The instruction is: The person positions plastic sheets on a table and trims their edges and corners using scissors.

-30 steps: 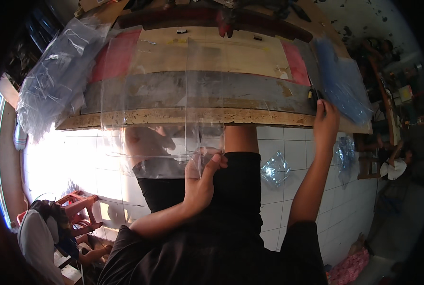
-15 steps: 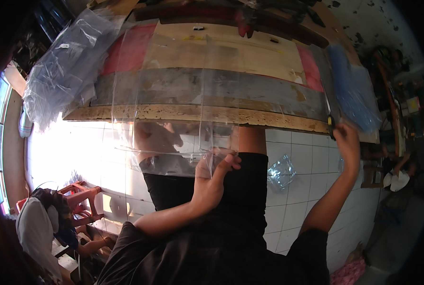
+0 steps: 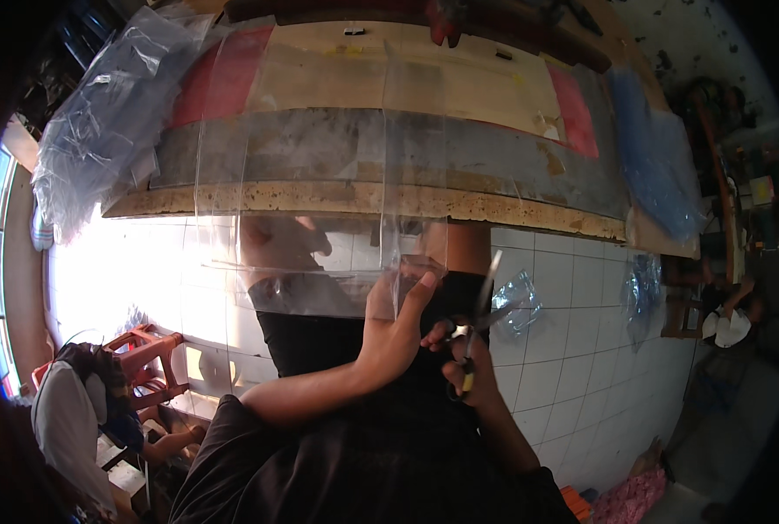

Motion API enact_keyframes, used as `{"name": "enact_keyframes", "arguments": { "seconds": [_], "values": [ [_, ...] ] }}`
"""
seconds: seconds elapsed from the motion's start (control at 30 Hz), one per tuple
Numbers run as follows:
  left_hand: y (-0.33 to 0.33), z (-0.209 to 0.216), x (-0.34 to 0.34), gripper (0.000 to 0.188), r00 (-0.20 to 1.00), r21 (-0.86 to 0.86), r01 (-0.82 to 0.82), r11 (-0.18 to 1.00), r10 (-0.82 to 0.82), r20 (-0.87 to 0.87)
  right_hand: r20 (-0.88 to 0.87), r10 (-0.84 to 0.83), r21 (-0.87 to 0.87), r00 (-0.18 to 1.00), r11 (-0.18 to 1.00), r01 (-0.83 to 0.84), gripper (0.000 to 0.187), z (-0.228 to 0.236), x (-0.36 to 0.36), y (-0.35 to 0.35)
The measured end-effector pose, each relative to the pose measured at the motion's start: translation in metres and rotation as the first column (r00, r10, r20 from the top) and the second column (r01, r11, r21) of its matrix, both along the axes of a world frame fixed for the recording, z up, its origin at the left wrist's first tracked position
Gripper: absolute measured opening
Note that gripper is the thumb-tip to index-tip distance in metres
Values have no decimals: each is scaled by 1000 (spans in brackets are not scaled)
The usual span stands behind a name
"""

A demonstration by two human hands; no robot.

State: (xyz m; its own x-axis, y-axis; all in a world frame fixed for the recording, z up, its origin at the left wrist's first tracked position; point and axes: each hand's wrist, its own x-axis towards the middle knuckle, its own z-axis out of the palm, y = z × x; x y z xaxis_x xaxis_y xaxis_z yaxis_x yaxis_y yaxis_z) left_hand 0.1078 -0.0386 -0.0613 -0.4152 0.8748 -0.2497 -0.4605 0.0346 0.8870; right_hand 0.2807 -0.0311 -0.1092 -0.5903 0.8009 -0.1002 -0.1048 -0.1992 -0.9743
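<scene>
A clear plastic sheet (image 3: 311,293), with seams or folded strips along it, lies across the workbench and hangs over its front edge above my lap. My left hand (image 3: 398,319) is closed on the sheet's lower right corner, thumb on top. Just to the right, my right hand (image 3: 470,367) grips a pair of scissors (image 3: 465,332) by the handles, one of which shows yellow and black. The blades are spread and point up and away from me, apart from the sheet.
A heap of clear plastic (image 3: 101,113) covers the bench's left end; bluish plastic sheets (image 3: 656,166) lie at its right end. The wooden bench edge (image 3: 320,197) runs ahead of me. Plastic scraps (image 3: 516,301) lie on the tiles. A red stool (image 3: 154,358) and another person (image 3: 75,428) are at left.
My right hand has come from the bench's right edge to beside my left hand, bringing the scissors, now spread. My left hand still holds the sheet's corner.
</scene>
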Motion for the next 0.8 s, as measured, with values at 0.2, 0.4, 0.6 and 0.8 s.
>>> {"name": "enact_keyframes", "arguments": {
  "seconds": [0.2,0.4,0.6,0.8],
  "values": [
    [-3,-11,0,20,1000,-45,7,999,-8,-25,288,77,15,954,996,-85,33,21,-24,13],
    [5,-15,-2,11,996,198,-27,980,42,-76,311,37,31,950,998,-49,31,22,-32,14],
    [3,-12,-3,8,1000,158,-8,987,6,10,327,-39,74,944,997,16,28,14,-34,14],
    [3,-18,-1,11,999,134,-15,991,10,38,368,-77,173,926,985,14,26,22,-38,15]
  ]
}}
